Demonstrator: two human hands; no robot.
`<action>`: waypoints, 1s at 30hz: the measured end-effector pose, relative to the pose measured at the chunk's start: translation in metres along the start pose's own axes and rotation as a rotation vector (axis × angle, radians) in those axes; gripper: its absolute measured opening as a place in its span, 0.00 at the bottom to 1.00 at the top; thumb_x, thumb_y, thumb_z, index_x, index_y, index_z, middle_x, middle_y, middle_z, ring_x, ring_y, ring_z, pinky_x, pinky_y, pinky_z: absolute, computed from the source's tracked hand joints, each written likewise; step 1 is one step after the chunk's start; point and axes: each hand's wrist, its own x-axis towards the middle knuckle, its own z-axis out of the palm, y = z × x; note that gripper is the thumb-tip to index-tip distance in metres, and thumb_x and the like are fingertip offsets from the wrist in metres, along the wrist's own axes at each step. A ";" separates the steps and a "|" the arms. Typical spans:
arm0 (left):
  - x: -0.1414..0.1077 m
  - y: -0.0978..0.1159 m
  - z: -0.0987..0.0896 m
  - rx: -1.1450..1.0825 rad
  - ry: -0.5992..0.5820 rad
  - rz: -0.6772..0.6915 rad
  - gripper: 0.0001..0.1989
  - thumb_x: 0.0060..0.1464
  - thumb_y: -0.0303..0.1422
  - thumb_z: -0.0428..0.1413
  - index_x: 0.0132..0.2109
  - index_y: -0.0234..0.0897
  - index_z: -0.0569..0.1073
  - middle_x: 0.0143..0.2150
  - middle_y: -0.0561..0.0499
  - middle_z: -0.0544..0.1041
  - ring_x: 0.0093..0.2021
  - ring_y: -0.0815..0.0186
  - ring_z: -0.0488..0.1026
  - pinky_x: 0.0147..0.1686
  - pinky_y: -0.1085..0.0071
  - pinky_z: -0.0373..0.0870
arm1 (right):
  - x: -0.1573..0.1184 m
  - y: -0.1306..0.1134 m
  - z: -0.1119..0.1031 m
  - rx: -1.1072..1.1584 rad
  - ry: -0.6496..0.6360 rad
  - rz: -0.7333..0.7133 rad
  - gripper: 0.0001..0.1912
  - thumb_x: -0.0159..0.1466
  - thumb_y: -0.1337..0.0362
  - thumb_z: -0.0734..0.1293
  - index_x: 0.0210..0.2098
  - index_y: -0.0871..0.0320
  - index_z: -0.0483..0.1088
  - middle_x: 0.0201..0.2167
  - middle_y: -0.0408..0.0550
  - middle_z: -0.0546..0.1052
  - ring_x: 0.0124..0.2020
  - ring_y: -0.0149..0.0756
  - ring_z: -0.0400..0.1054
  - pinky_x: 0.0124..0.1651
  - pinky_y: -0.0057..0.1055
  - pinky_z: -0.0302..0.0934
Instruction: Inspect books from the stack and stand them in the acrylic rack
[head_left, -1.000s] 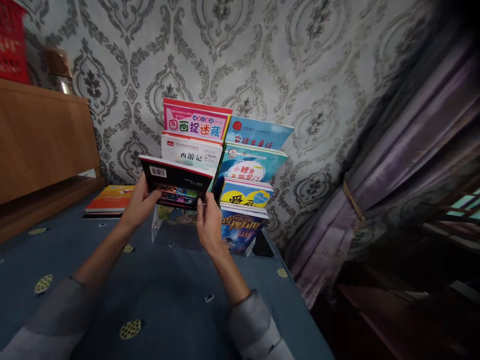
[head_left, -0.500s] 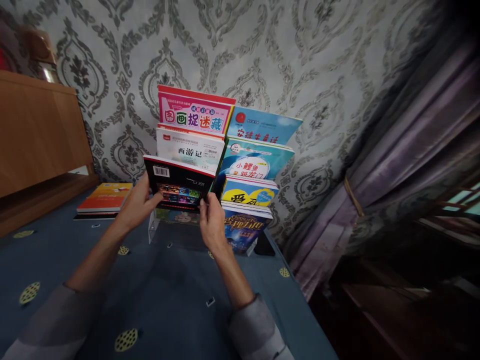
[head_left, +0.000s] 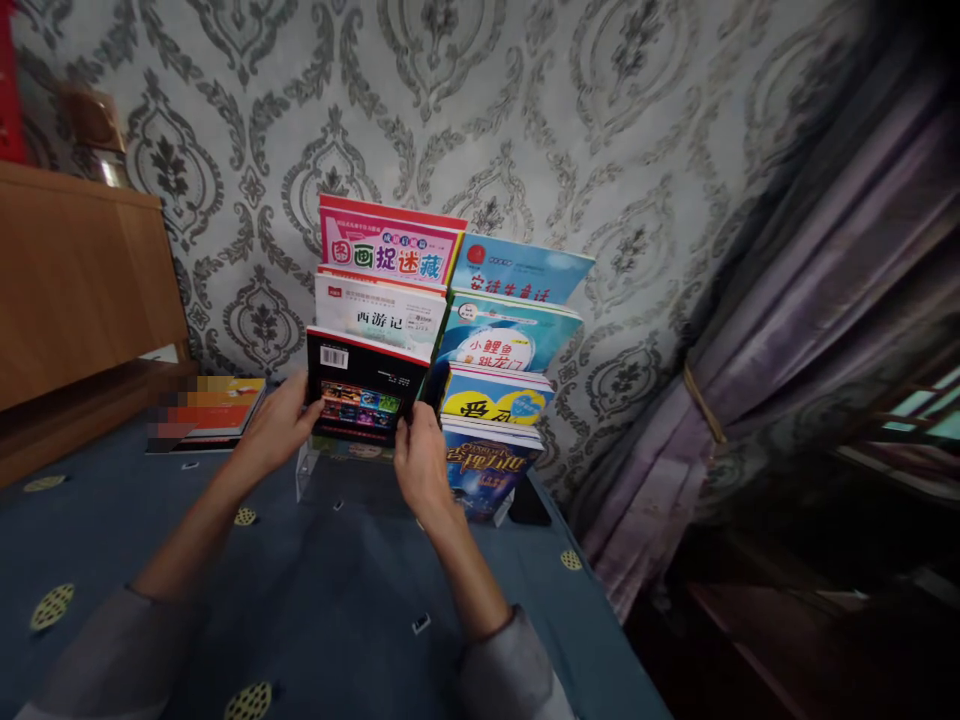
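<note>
A black book (head_left: 367, 385) with a barcode and small coloured pictures is held upright between both hands. My left hand (head_left: 279, 428) grips its left edge, thumb in front. At its lower right edge my right hand (head_left: 421, 455) has closed its fingers. Behind the black book stand a white book (head_left: 379, 318) and a pink book (head_left: 390, 247) in the left column of a clear stepped rack (head_left: 304, 475). In the right column are a pale blue book (head_left: 517, 270), a teal book (head_left: 551, 325), a yellow-and-blue book (head_left: 499, 398) and a dark blue book (head_left: 487, 470).
Orange books (head_left: 225, 408) lie flat at the left beside a wooden cabinet (head_left: 82, 290). A dark phone-like object (head_left: 529, 502) rests right of the rack. The blue cloth (head_left: 322, 600) covers the table. Patterned wallpaper (head_left: 517, 120) is behind, a tied curtain (head_left: 675, 440) at the right.
The black book has moved slightly right and sits straighter, in line with the left column of the rack. Both hands have stayed on it. The camera view has shifted a little.
</note>
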 end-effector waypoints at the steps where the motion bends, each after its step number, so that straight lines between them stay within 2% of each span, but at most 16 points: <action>1: -0.001 0.001 0.001 0.011 -0.002 -0.017 0.15 0.62 0.37 0.47 0.52 0.36 0.68 0.46 0.41 0.78 0.46 0.51 0.77 0.47 0.52 0.75 | 0.000 0.000 0.000 -0.004 -0.008 0.012 0.11 0.70 0.69 0.54 0.45 0.57 0.65 0.40 0.53 0.72 0.40 0.41 0.68 0.43 0.37 0.63; 3: -0.003 0.006 0.003 0.063 0.033 -0.073 0.18 0.62 0.36 0.48 0.56 0.34 0.66 0.44 0.41 0.77 0.44 0.50 0.78 0.45 0.51 0.76 | 0.000 -0.001 0.001 -0.017 -0.016 0.031 0.11 0.70 0.69 0.54 0.45 0.57 0.65 0.41 0.53 0.72 0.40 0.40 0.68 0.42 0.36 0.64; 5: -0.004 0.016 0.002 0.143 0.130 -0.083 0.25 0.61 0.35 0.51 0.63 0.30 0.61 0.49 0.36 0.76 0.47 0.48 0.77 0.47 0.49 0.76 | 0.000 -0.002 0.001 -0.032 -0.015 0.038 0.11 0.70 0.69 0.54 0.46 0.58 0.66 0.42 0.54 0.72 0.39 0.41 0.68 0.42 0.36 0.64; 7: -0.003 0.029 0.000 0.227 0.243 -0.007 0.33 0.61 0.33 0.52 0.69 0.29 0.53 0.58 0.31 0.71 0.55 0.45 0.74 0.53 0.47 0.74 | 0.000 -0.002 0.002 -0.046 -0.013 0.041 0.12 0.70 0.70 0.53 0.46 0.60 0.66 0.41 0.55 0.72 0.39 0.42 0.68 0.43 0.38 0.65; 9: -0.001 0.040 -0.003 0.293 0.307 0.076 0.36 0.62 0.32 0.52 0.73 0.32 0.48 0.62 0.31 0.68 0.61 0.44 0.70 0.57 0.46 0.71 | 0.000 -0.003 0.002 -0.051 -0.016 0.045 0.12 0.69 0.70 0.53 0.46 0.60 0.66 0.41 0.56 0.72 0.40 0.43 0.69 0.43 0.39 0.65; 11: 0.001 0.049 -0.005 0.344 0.304 0.088 0.35 0.64 0.31 0.51 0.74 0.36 0.48 0.61 0.34 0.69 0.61 0.45 0.70 0.55 0.48 0.73 | 0.000 -0.004 0.002 -0.054 -0.025 0.055 0.12 0.69 0.70 0.54 0.46 0.59 0.66 0.42 0.56 0.72 0.41 0.43 0.70 0.43 0.38 0.66; 14: 0.004 0.052 -0.005 0.391 0.270 0.021 0.31 0.65 0.30 0.49 0.73 0.39 0.55 0.60 0.36 0.70 0.57 0.46 0.73 0.49 0.52 0.77 | -0.001 -0.006 0.002 -0.070 -0.034 0.072 0.12 0.69 0.70 0.55 0.48 0.59 0.66 0.43 0.56 0.73 0.43 0.45 0.71 0.45 0.39 0.67; 17: 0.005 0.048 -0.002 0.383 0.258 -0.029 0.26 0.66 0.31 0.48 0.69 0.37 0.61 0.58 0.36 0.71 0.52 0.48 0.76 0.46 0.53 0.78 | -0.004 -0.009 0.003 -0.070 -0.033 0.078 0.13 0.69 0.70 0.55 0.50 0.60 0.64 0.45 0.58 0.74 0.46 0.46 0.72 0.48 0.41 0.67; 20: 0.005 0.044 0.001 0.361 0.256 -0.023 0.24 0.66 0.32 0.47 0.68 0.37 0.63 0.58 0.36 0.71 0.51 0.49 0.77 0.47 0.53 0.78 | -0.006 -0.011 0.004 -0.072 -0.031 0.095 0.13 0.69 0.70 0.55 0.52 0.59 0.63 0.48 0.59 0.75 0.49 0.47 0.73 0.50 0.41 0.67; 24: 0.005 0.043 0.003 0.358 0.252 -0.004 0.24 0.67 0.32 0.46 0.67 0.37 0.65 0.59 0.36 0.70 0.52 0.49 0.76 0.48 0.53 0.77 | -0.006 -0.013 0.004 -0.126 -0.037 0.108 0.13 0.70 0.71 0.56 0.53 0.59 0.61 0.47 0.58 0.77 0.46 0.44 0.75 0.45 0.37 0.67; 30: 0.007 0.044 0.004 0.350 0.260 -0.002 0.23 0.67 0.32 0.46 0.66 0.39 0.67 0.58 0.38 0.71 0.52 0.51 0.76 0.49 0.54 0.77 | -0.006 -0.023 0.005 -0.323 -0.117 0.202 0.12 0.71 0.71 0.56 0.53 0.62 0.62 0.41 0.58 0.79 0.36 0.42 0.77 0.35 0.33 0.64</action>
